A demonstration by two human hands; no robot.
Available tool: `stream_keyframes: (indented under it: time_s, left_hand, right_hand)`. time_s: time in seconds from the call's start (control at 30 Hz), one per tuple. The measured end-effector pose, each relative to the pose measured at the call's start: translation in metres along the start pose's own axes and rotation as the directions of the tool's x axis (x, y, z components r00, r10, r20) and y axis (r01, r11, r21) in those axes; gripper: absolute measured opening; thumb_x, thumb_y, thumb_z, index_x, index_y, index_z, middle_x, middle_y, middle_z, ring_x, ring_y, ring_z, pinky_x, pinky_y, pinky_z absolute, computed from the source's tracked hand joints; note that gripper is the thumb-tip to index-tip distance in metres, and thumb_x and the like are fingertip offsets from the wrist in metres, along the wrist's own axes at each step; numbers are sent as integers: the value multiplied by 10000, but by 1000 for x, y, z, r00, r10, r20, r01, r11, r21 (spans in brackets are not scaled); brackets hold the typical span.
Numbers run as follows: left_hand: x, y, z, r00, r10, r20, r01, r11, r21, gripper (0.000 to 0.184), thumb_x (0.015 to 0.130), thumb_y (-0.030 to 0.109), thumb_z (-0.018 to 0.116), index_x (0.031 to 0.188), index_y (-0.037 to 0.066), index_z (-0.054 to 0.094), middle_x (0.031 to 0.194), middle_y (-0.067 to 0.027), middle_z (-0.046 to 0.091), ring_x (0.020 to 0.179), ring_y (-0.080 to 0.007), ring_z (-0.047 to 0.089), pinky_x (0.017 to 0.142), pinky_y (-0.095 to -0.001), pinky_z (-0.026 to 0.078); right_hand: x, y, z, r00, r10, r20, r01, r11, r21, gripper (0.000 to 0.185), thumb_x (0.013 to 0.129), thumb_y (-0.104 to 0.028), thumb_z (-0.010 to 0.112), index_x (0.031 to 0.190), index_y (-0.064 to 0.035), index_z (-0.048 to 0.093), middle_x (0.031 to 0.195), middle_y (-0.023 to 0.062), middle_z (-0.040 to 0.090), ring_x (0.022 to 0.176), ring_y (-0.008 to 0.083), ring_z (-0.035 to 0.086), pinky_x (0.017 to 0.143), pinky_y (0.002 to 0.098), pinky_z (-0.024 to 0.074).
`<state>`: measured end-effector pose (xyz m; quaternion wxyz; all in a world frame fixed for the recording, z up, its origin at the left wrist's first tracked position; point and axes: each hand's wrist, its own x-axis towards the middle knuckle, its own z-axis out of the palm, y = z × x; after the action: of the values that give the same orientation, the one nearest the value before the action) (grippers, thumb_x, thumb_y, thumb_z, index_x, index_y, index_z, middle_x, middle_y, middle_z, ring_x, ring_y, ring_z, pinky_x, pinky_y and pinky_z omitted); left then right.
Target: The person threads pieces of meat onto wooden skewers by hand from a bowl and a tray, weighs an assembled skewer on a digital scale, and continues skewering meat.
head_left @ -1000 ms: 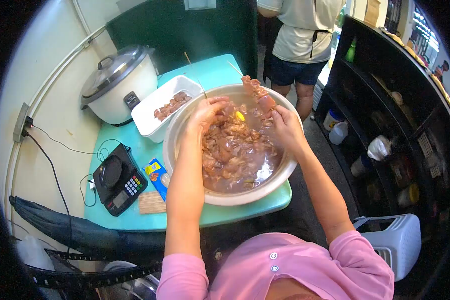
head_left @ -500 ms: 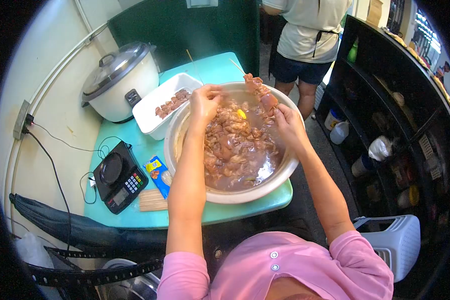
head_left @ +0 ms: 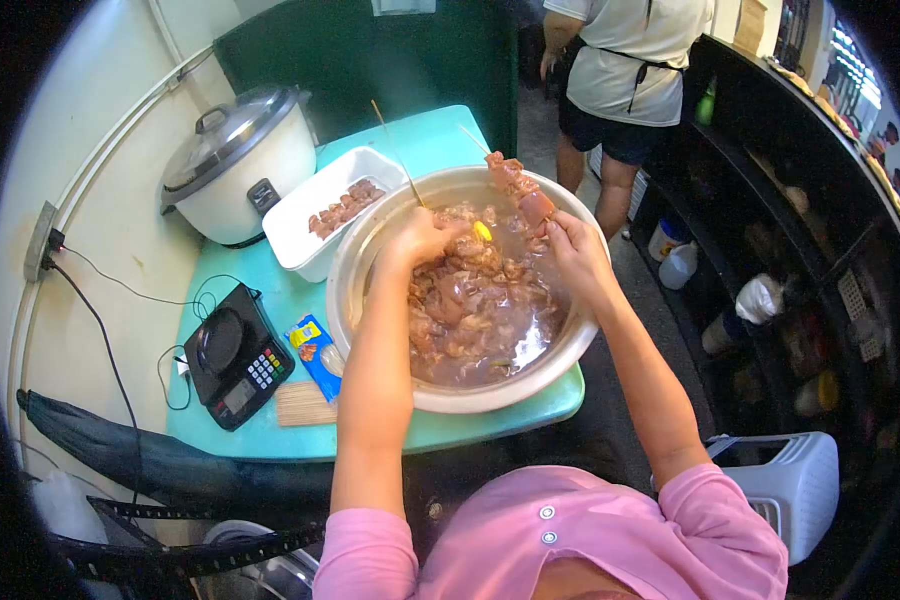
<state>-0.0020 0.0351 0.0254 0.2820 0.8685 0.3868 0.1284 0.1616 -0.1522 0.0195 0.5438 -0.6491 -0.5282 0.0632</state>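
A large round basin (head_left: 450,402) holds meat pieces (head_left: 470,295) in brownish liquid, with a small yellow piece (head_left: 482,231) among them. My right hand (head_left: 573,250), over the basin's right side, pinches the lower end of a skewer of meat (head_left: 520,190) that slants up and left. My left hand (head_left: 420,238) is at the meat on the basin's left side, its fingertips partly hidden. A thin bare stick (head_left: 398,155) rises beside that hand; its lower end is at the hand. Left of the basin stands a white tray (head_left: 295,225) with small meat pieces (head_left: 346,208).
On the turquoise table (head_left: 210,270) are a rice cooker (head_left: 232,165), a black scale (head_left: 238,355), a blue packet (head_left: 315,355) and a bundle of sticks (head_left: 305,403). A person (head_left: 630,80) stands beyond. Black shelves (head_left: 760,230) and a grey plastic chair (head_left: 785,490) are at right.
My left hand has gone from above the basin's rim down to the meat. My right hand has stayed nearly still with its skewer. The person beyond has shifted right.
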Motion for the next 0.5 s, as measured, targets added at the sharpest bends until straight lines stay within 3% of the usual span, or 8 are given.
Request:
stream_keyframes:
  time_s: [0.07,0.2,0.27,0.3,0.37,0.4,0.43,0.5]
  left_hand:
    - [-7,16,5,1000,-19,-21,24,959,282,412,672,403,747,717,-2,689,703,-147,663,662,-192,634,644,-338,485]
    - [-3,9,10,1000,20,-3,-17,946,323,450,610,418,783,697,-10,676,691,-161,654,642,-194,626,625,-365,480]
    - [-1,-1,5,996,66,60,-72,993,96,374,637,338,774,715,-10,662,714,-140,661,628,-184,618,591,-341,484]
    - [2,-6,2,996,71,56,-76,992,97,374,637,338,774,715,-10,662,714,-140,661,628,-184,618,591,-341,484]
    - [2,-11,-5,993,-26,114,63,941,-332,280,671,249,744,775,9,646,719,-107,656,622,-176,614,584,-290,502]
    - [4,-12,-7,988,-38,149,109,859,-501,210,742,158,679,882,17,613,782,-89,648,666,-186,623,623,-285,539]
    - [5,-13,-7,988,-42,147,111,858,-502,210,742,158,679,882,17,613,782,-89,648,666,-186,623,623,-285,539]
    - [6,-18,-8,989,29,143,128,298,-946,171,814,113,588,934,-9,591,853,-115,641,742,-216,634,678,-337,564]
  right_hand:
    - [1,6,3,1000,-12,-2,12,1000,20,211,876,-134,449,806,38,551,692,219,551,673,340,564,645,397,423]
    - [0,3,1,999,36,19,-37,999,38,210,877,-135,450,811,35,556,694,211,556,678,326,572,646,391,426]
    - [-2,-2,-1,998,59,25,-59,998,15,210,877,-135,450,819,33,561,695,207,558,681,319,576,648,385,429]
    - [-3,-4,-1,995,88,37,-88,996,-12,209,878,-135,450,826,31,566,696,203,560,684,312,579,650,379,433]
    - [-4,-7,-2,996,81,33,-80,997,-3,209,879,-135,450,834,28,571,697,201,562,688,305,583,655,377,436]
    - [-4,-8,-2,996,77,34,-78,997,7,209,881,-135,449,842,26,576,697,199,564,691,297,587,659,374,440]
    - [-4,-6,-2,996,77,38,-77,997,8,209,881,-135,449,842,26,576,697,199,564,691,297,587,659,374,440]
    - [-3,0,1,1000,18,25,-18,1000,-20,209,883,-130,452,847,25,588,720,190,589,714,282,604,678,366,451]
